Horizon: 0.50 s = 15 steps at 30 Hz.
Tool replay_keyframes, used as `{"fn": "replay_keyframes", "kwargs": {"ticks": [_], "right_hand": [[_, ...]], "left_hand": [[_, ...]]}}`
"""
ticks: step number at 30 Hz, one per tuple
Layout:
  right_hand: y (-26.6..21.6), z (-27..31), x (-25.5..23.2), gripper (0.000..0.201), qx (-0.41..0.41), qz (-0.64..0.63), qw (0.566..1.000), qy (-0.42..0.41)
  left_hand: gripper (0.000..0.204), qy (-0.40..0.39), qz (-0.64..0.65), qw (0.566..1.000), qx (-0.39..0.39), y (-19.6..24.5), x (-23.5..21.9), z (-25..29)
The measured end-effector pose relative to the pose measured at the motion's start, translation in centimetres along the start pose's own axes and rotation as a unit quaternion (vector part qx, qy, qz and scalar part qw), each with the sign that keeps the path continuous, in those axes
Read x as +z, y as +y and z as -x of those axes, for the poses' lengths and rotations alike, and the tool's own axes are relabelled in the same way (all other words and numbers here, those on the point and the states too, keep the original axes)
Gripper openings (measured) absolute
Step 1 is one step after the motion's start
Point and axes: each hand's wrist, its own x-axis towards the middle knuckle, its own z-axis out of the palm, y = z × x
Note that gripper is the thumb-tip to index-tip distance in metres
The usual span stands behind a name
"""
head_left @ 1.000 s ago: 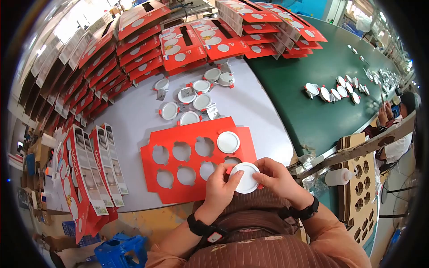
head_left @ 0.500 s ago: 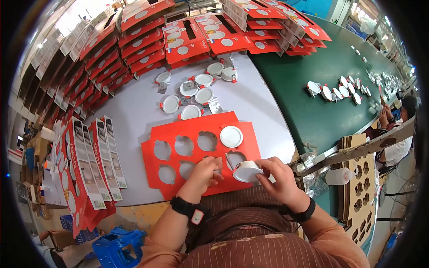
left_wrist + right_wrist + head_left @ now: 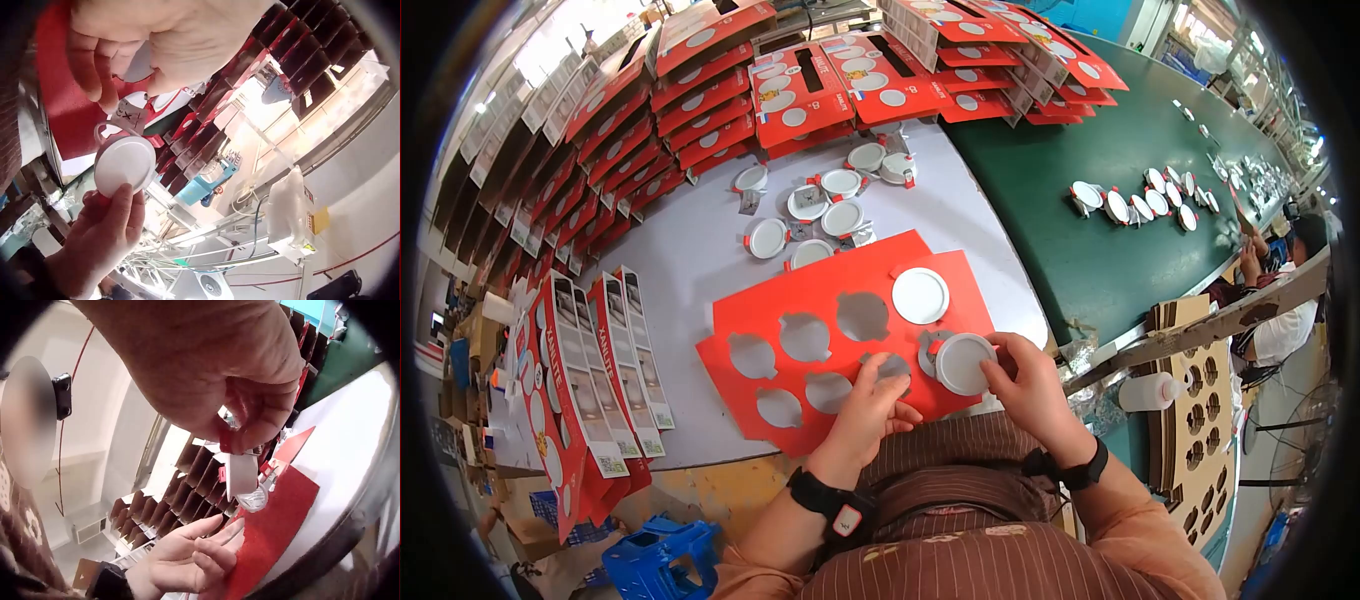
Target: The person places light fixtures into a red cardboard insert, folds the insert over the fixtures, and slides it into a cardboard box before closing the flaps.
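Observation:
A round white panel light (image 3: 964, 364) hangs tilted over the near right of a red cardboard sheet (image 3: 840, 355) with round cutouts. My right hand (image 3: 1040, 390) pinches the light's rim between thumb and fingers. Beside it a silver driver piece (image 3: 130, 115) with dark markings shows in the left wrist view. Close to the sheet's near edge, my left hand (image 3: 862, 415) holds nothing, fingers loosely bent. A second white light (image 3: 920, 296) sits in the far right cutout.
Several white lights (image 3: 840, 218) lie behind the sheet. Stacked red boxes (image 3: 800, 95) line the back and left, with folded boxes (image 3: 580, 370) at the near left. A green table (image 3: 1040, 190) on the right bears more lights. A white bottle (image 3: 1148, 391) stands near brown cardboard trays (image 3: 1210, 430).
My left hand let go of the light and moved left. The right hand kept hold, tipped the light over the sheet, then turned its white face up again.

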Motion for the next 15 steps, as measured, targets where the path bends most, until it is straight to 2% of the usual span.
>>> {"fn": "replay_keyframes", "kwargs": {"ticks": [4, 6, 7, 9, 13, 15], "right_hand": [[-0.9, -0.4, -0.3, 0.026, -0.035, 0.099, 0.994, 0.022], [-0.5, -0.4, -0.1, 0.025, 0.021, -0.009, 0.999, -0.03], [-0.4, -0.3, 0.1, 0.025, 0.02, -0.009, 0.999, -0.03], [-0.4, 0.3, 0.8, 0.023, 0.042, -0.099, 0.994, -0.011], [-1.1, 1.2, 2.0, 0.022, 0.038, -0.061, 0.997, 0.007], [-1.1, 1.3, 2.4, 0.024, 0.045, -0.103, 0.994, 0.016]], "left_hand": [[0.068, -0.001, -0.049, 0.998, 0.047, -0.4, 0.7, 0.5], [0.068, -0.019, -0.04, 0.998, 0.048, -0.3, 1.1, 0.8], [0.068, -0.019, -0.04, 0.998, 0.049, -0.4, 1.0, 0.7], [0.07, -0.033, -0.03, 0.998, 0.043, -0.5, 0.8, 0.5], [0.065, -0.049, -0.085, 0.995, 0.01, 0.1, 1.5, 0.3], [0.051, -0.064, -0.068, 0.995, 0.023, 0.1, 2.0, 0.3]]}}
